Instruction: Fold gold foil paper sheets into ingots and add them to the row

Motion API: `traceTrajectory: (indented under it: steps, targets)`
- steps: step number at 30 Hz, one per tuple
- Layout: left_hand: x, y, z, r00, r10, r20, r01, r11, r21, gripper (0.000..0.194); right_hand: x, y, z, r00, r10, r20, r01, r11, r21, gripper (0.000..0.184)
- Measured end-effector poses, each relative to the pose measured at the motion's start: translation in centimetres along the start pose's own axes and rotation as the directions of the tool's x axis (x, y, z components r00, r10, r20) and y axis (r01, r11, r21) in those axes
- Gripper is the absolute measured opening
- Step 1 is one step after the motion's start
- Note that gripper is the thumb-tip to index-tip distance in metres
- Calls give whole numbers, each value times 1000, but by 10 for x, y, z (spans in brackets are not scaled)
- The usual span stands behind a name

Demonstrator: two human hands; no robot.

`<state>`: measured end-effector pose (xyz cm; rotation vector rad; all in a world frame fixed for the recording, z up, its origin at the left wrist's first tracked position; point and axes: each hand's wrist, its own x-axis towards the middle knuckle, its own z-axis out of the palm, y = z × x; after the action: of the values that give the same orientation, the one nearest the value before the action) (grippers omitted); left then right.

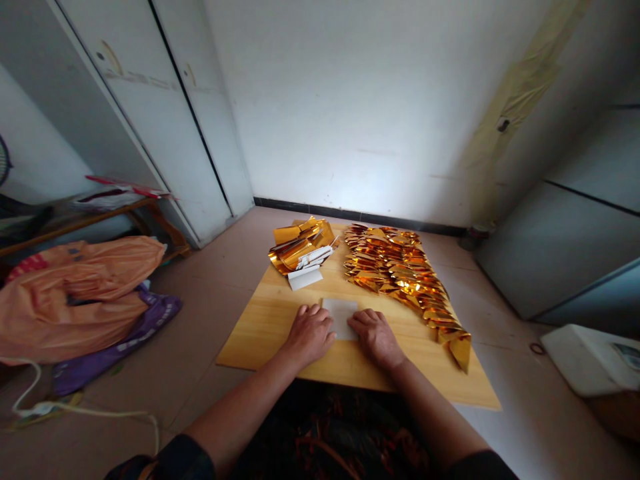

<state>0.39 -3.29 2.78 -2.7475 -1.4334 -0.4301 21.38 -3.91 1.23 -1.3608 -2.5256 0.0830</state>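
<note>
A pale grey-white sheet of paper (341,319) lies on the wooden board (270,333) close to my body. My left hand (311,328) is at its left edge, fingers bent and closed on that side. At the right edge, my right hand (374,335) has its fingers together on the paper, thumb side inward. My palms hide how the fingertips grip. Beyond the left hand sits a pile of gold foil paper (303,243), with white folded papers (316,257) on it and a creased white sheet (305,277) in front.
Rows of folded gold foil pieces (395,263) run along the board's right side to its front corner. Left on the floor are an orange cloth-like heap (90,280), a purple bag (125,347) and a pale cord (100,408). A white box (590,360) stands right.
</note>
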Motion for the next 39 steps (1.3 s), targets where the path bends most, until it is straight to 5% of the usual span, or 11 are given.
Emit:
traceTrajectory:
  steps: [8,14,22,29,34,39]
  targets:
    - [4,1,24,994,-15,-105,16,1000,15,18,34,11,-11,977,206,-55,-197,971,137,36]
    - [2,-2,30,989,23,-144,-21,1000,13,19,70,6,-16,933,313,178,-331,940,80,58]
    - [-2,0,32,995,10,-98,-7,999,31,20,73,2,-19,905,358,232,-379,924,55,26]
    - [-2,-1,31,999,-7,-42,7,1000,13,22,77,-3,-17,894,373,249,-411,903,123,47]
    - [-2,-1,30,996,4,-84,-4,1000,-1,22,71,-6,-15,898,404,174,-416,909,33,36]
    - [-1,-1,29,997,6,-79,-7,1000,-21,21,71,-7,-13,880,413,233,-425,905,2,30]
